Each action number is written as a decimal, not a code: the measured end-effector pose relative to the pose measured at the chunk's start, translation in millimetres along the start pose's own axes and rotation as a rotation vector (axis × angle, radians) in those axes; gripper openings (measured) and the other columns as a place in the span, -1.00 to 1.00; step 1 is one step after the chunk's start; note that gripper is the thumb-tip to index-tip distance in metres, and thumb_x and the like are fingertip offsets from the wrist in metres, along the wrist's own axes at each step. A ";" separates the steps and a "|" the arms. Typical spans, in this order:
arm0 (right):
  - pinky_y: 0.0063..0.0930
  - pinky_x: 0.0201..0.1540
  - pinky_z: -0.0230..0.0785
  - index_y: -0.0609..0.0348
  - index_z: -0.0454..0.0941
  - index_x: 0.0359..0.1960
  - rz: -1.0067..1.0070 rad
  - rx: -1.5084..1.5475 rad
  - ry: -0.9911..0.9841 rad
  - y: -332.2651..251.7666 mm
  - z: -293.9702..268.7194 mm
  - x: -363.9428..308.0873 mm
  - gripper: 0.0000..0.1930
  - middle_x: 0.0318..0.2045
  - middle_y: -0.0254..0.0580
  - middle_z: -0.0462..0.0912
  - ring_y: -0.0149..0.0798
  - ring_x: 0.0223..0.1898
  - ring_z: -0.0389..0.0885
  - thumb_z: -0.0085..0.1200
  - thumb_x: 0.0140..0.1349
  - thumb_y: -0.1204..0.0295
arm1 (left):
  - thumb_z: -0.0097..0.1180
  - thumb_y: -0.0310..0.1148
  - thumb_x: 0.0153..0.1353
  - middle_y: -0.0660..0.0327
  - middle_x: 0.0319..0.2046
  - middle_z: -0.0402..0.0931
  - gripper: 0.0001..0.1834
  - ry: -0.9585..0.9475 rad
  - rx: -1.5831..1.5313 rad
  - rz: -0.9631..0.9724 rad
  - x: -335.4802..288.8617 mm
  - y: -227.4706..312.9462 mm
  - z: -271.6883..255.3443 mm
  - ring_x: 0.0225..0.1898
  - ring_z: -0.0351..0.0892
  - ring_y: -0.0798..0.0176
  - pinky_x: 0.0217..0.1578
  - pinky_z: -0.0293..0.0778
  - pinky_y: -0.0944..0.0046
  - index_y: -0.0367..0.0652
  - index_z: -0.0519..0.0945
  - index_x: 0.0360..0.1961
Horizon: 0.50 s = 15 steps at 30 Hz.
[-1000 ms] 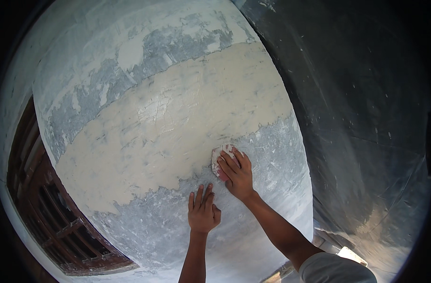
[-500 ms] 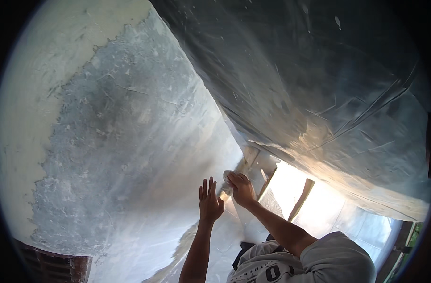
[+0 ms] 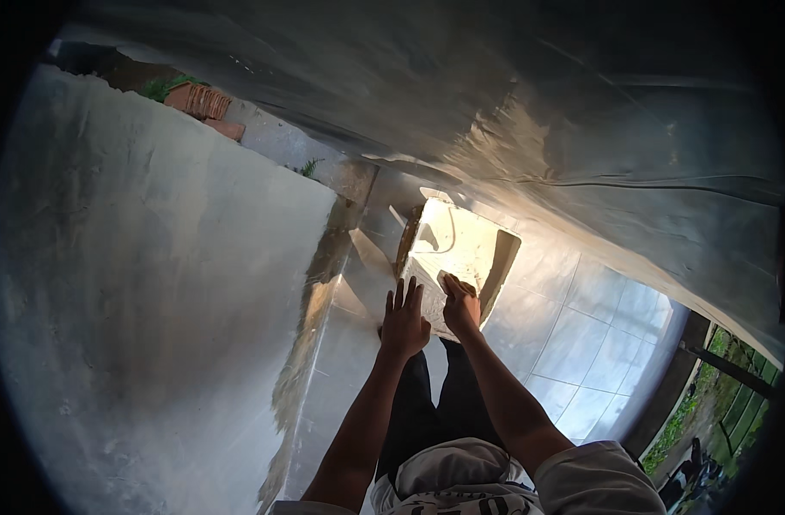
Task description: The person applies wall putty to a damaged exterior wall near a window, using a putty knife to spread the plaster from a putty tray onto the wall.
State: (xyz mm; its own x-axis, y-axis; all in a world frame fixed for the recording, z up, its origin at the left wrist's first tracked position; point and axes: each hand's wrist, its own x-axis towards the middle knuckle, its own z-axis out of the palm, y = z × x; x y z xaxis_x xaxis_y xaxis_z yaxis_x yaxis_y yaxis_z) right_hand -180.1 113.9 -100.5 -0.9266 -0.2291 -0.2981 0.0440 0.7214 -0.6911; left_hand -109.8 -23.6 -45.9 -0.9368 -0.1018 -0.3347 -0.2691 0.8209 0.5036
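My right hand (image 3: pixel 462 311) is closed on a small pale flat piece (image 3: pixel 443 277), mostly covered by my fingers, so its kind is unclear. That hand hangs over a bright, cream-coloured rectangular tub (image 3: pixel 510 251) standing in front of my legs. From this view I cannot tell whether the piece touches the tub. Beside it my left hand (image 3: pixel 404 324) is open, palm down with fingers spread and nothing in it. It overlaps the tub's near left corner. To the left rises a grey plastered wall (image 3: pixel 169 283), which neither hand touches.
A dark plastic sheet (image 3: pixel 392 86) hangs across the top and right. Pale tiles (image 3: pixel 573 343) cover the floor, and a rough strip (image 3: pixel 302 343) runs along the wall's base. Stacked reddish tiles (image 3: pixel 199 100) lie beyond the wall's top edge. Greenery (image 3: pixel 680 429) shows at the lower right.
My view has swung from the wall down toward the tub and my legs. The right hand, still holding the pale piece, has moved from beside the wall to over the tub. My left hand remains open.
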 end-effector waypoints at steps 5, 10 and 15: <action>-0.10 0.24 0.39 0.09 0.61 0.15 -0.042 -0.089 0.108 28.8 35.7 31.0 -0.59 0.16 -0.11 0.64 0.06 0.22 0.53 0.00 0.26 0.56 | 0.15 -0.45 0.07 -0.16 0.48 0.06 -0.18 -0.028 0.000 0.047 23.2 -18.7 27.1 0.54 -0.10 -0.24 0.47 -0.10 -0.28 -0.34 0.17 0.40; 0.01 0.19 0.35 0.06 0.58 0.12 -0.119 -0.180 0.204 44.9 63.0 46.4 -0.63 0.16 -0.18 0.62 0.02 0.24 0.50 0.04 0.27 0.52 | 0.13 -0.45 0.07 -0.17 0.48 0.06 -0.17 -0.053 0.016 0.059 26.3 -30.7 41.4 0.55 -0.12 -0.24 0.47 -0.09 -0.28 -0.35 0.15 0.40; 0.09 0.15 0.32 0.05 0.54 0.08 -0.138 -0.265 0.175 37.8 76.0 49.4 -0.68 0.19 -0.22 0.59 0.01 0.24 0.47 0.08 0.29 0.46 | 0.14 -0.47 0.06 -0.18 0.47 0.07 -0.17 -0.062 0.023 0.054 24.2 -47.8 44.1 0.54 -0.10 -0.25 0.48 -0.09 -0.28 -0.35 0.15 0.40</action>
State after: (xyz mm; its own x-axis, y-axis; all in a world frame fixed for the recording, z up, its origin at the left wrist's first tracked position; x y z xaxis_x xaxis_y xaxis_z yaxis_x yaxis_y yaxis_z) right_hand -195.8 80.2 -191.3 -0.9682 -0.2369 -0.0802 -0.1632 0.8416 -0.5149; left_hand -109.7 -40.5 -113.2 -0.9338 -0.0227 -0.3572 -0.2130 0.8372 0.5038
